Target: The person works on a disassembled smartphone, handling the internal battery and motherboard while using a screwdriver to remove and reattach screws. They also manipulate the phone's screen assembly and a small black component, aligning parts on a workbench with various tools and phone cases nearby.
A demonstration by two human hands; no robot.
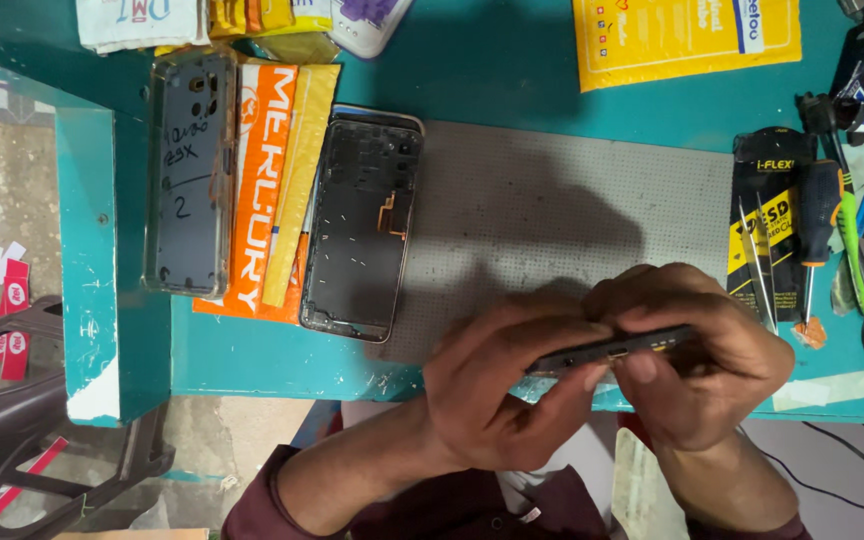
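Both my hands hold a thin dark phone part [612, 348] edge-on over the near edge of the grey work mat [552, 210]. My left hand [502, 385] grips its left end with fingers curled around it. My right hand [697, 355] grips the right end, thumb pressed on the lower edge. Most of the part is hidden by my fingers.
An opened phone frame [362, 225] lies at the mat's left edge, beside an orange packet [262, 190] and another phone frame [189, 170]. Tweezers and screwdrivers [812, 230] lie at the right. A yellow packet [687, 35] sits at the back. A dark chair [12, 420] stands at lower left.
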